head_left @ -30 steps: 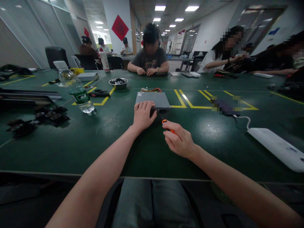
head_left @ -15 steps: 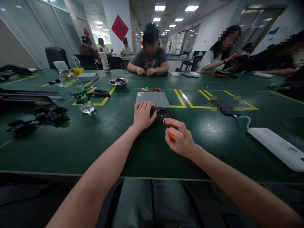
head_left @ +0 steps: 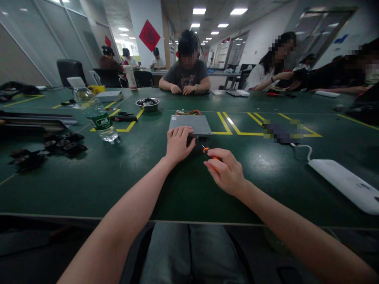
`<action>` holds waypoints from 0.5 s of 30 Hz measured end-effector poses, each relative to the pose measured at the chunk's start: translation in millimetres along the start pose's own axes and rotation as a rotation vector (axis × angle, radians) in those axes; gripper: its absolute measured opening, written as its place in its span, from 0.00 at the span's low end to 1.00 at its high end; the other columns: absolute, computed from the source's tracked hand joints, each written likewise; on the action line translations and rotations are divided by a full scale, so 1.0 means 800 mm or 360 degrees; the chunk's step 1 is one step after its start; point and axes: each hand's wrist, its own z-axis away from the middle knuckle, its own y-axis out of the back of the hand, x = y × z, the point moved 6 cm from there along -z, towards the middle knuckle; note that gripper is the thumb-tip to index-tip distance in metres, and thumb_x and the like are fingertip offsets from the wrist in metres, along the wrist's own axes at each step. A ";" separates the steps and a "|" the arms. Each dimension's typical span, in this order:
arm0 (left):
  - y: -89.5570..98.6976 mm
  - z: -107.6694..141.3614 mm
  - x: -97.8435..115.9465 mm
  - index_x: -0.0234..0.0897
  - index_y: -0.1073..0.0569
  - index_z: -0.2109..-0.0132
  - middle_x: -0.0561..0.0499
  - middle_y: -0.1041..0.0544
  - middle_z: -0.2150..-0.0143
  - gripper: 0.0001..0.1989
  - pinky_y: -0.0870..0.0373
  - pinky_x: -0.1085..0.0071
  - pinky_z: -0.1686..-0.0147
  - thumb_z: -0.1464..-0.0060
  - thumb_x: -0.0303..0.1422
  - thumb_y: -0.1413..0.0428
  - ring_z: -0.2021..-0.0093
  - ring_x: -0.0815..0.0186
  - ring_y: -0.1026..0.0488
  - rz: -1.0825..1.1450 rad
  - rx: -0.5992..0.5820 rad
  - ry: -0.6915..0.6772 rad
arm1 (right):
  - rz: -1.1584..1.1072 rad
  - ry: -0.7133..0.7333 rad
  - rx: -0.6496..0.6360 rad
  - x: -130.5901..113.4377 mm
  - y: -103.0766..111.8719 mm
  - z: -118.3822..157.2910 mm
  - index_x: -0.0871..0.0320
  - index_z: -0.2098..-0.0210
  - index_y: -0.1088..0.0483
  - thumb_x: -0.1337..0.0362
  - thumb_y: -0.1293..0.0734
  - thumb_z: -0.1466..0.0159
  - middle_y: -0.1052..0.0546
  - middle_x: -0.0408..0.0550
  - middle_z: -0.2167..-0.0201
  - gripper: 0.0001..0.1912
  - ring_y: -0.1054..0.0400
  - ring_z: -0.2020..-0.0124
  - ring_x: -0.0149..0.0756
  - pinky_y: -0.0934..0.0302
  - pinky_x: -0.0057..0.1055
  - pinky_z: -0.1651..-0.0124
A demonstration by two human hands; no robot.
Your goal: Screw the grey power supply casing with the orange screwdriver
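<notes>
A flat grey metal box (head_left: pixel 192 123) lies on the green table (head_left: pixel 130 189), with a bundle of coloured wires (head_left: pixel 192 112) at its far side. My left hand (head_left: pixel 179 144) rests over the box's near left corner, its fingers on the top and its thumb at the near side. In my right hand (head_left: pixel 226 169) is an orange and black screwdriver (head_left: pixel 206 150), held between thumb and fingers. Its thin shaft points up and left toward the near face of the box, beside a dark socket. Whether the tip touches the box is too small to tell.
A water bottle (head_left: pixel 99 116) and black parts (head_left: pixel 63 145) stand to the left. Behind them is a metal bowl (head_left: pixel 147 103). To the right lie a phone (head_left: pixel 281 133) and a white power bank (head_left: pixel 345 183) joined by a cable. People sit across the table.
The fingers of my right hand have shifted along the screwdriver, and its handle shows at a slightly different angle. My left hand and the box have stayed put.
</notes>
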 end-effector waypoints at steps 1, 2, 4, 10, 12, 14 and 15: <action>0.000 0.000 0.000 0.42 0.34 0.55 0.50 0.27 0.49 0.09 0.46 0.60 0.47 0.44 0.33 0.48 0.48 0.60 0.34 0.0000 -0.0002 -0.0002 | -0.0021 0.0028 -0.0006 -0.001 -0.001 0.001 0.55 0.58 0.38 0.74 0.37 0.42 0.29 0.51 0.57 0.14 0.33 0.52 0.38 0.30 0.36 0.56; 0.000 0.000 0.000 0.42 0.34 0.55 0.50 0.27 0.49 0.09 0.46 0.60 0.47 0.44 0.34 0.48 0.48 0.60 0.34 0.0000 -0.0002 -0.0003 | -0.0056 0.0041 -0.0012 -0.002 -0.002 0.002 0.55 0.57 0.39 0.75 0.38 0.42 0.30 0.51 0.56 0.15 0.33 0.52 0.37 0.30 0.36 0.56; 0.000 0.000 0.000 0.42 0.34 0.55 0.50 0.27 0.48 0.09 0.46 0.60 0.47 0.44 0.34 0.48 0.47 0.60 0.34 0.0004 0.0002 -0.0007 | -0.0121 0.0016 -0.0028 0.000 -0.004 0.004 0.55 0.55 0.40 0.75 0.39 0.42 0.31 0.52 0.53 0.17 0.34 0.50 0.37 0.30 0.36 0.55; 0.001 0.000 0.001 0.42 0.34 0.55 0.50 0.27 0.49 0.09 0.46 0.60 0.48 0.44 0.33 0.48 0.48 0.60 0.33 0.0002 0.0012 -0.0017 | -0.0008 0.0082 -0.0048 -0.005 -0.004 -0.001 0.56 0.60 0.39 0.72 0.36 0.42 0.30 0.51 0.59 0.11 0.33 0.53 0.39 0.31 0.39 0.55; 0.001 0.000 0.002 0.42 0.34 0.55 0.50 0.27 0.49 0.09 0.46 0.60 0.48 0.45 0.33 0.47 0.48 0.61 0.33 -0.0002 0.0025 -0.0024 | -0.0009 0.0142 -0.0050 -0.008 -0.003 -0.003 0.57 0.59 0.39 0.74 0.37 0.42 0.30 0.51 0.60 0.12 0.33 0.53 0.38 0.30 0.37 0.56; 0.002 0.000 0.002 0.42 0.34 0.55 0.51 0.27 0.49 0.09 0.46 0.61 0.48 0.45 0.33 0.47 0.48 0.61 0.33 -0.0006 0.0034 -0.0026 | -0.0032 0.0160 -0.0065 -0.010 -0.004 -0.003 0.57 0.59 0.40 0.75 0.39 0.42 0.30 0.51 0.60 0.13 0.33 0.53 0.38 0.30 0.36 0.55; 0.002 0.000 0.002 0.42 0.34 0.55 0.51 0.27 0.49 0.09 0.46 0.61 0.48 0.45 0.33 0.47 0.48 0.61 0.33 -0.0009 0.0034 -0.0023 | -0.0042 0.0162 -0.0073 -0.010 -0.005 -0.002 0.57 0.58 0.40 0.75 0.39 0.42 0.30 0.51 0.60 0.14 0.33 0.53 0.37 0.30 0.36 0.55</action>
